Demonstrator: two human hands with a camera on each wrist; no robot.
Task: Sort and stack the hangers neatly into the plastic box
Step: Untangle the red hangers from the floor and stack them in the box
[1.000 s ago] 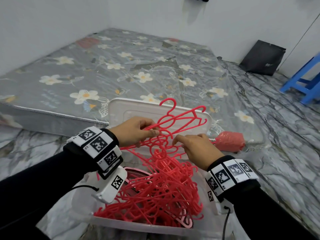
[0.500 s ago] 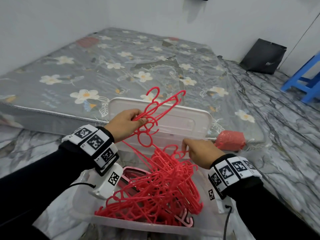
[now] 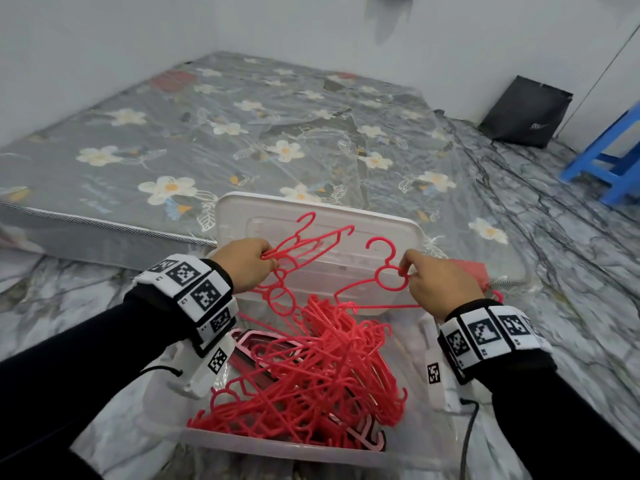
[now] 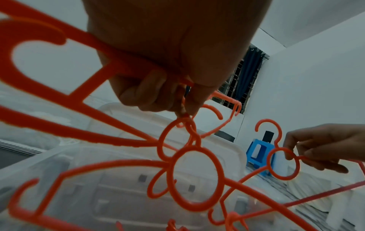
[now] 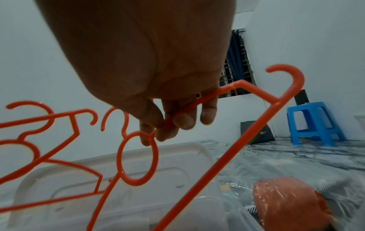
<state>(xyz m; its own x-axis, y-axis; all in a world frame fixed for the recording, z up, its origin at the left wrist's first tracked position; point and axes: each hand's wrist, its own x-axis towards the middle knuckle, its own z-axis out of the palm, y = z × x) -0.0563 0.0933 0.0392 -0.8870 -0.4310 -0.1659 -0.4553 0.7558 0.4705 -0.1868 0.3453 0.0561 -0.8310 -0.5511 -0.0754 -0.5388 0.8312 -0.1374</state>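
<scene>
Head view: low in the frame, the clear plastic box (image 3: 242, 448) holds a tangled heap of hangers (image 3: 311, 368), so each must be drawn out singly. Left hand (image 3: 242, 265) fingers grip a small bunch of hangers (image 3: 304, 244) at centre; right hand (image 3: 436, 282) fingers pinch 1 hanger (image 3: 391, 282), kept apart to free it.

Blue stool (image 3: 613, 161) cut by the frame edge; box floor hidden under hangers (image 3: 311, 375).

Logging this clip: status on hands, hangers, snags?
Left hand grips a hanger bunch. Right hand pinches one hanger by its ring. Tangled pile sits in plastic box, unsorted.
</scene>
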